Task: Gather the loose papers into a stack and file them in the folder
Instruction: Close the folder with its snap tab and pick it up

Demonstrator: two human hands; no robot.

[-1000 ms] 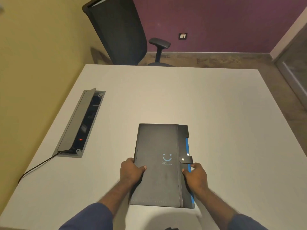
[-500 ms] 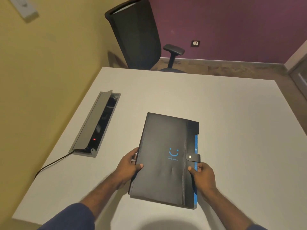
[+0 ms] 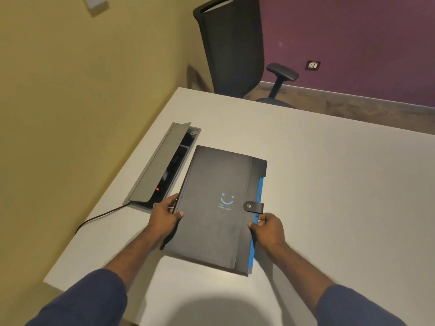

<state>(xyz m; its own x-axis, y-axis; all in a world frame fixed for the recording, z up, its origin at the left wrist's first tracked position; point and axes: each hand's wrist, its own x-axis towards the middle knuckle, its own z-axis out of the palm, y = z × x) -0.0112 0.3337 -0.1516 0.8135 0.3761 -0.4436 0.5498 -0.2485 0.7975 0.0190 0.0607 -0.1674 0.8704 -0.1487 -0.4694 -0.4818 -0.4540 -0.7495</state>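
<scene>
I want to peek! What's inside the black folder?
The folder is shut, its snap strap fastened, so the inside is hidden. Only a blue edge shows along the right side. Both hands grip it: left hand, right hand.

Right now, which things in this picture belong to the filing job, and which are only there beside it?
For the job:
- folder, black, strap snapped shut
- left hand, gripping its left edge
- right hand, gripping its right edge
- no loose papers in view

Only lying about:
- table
- cable box, lid open
- cord
- chair
- wall socket
</scene>
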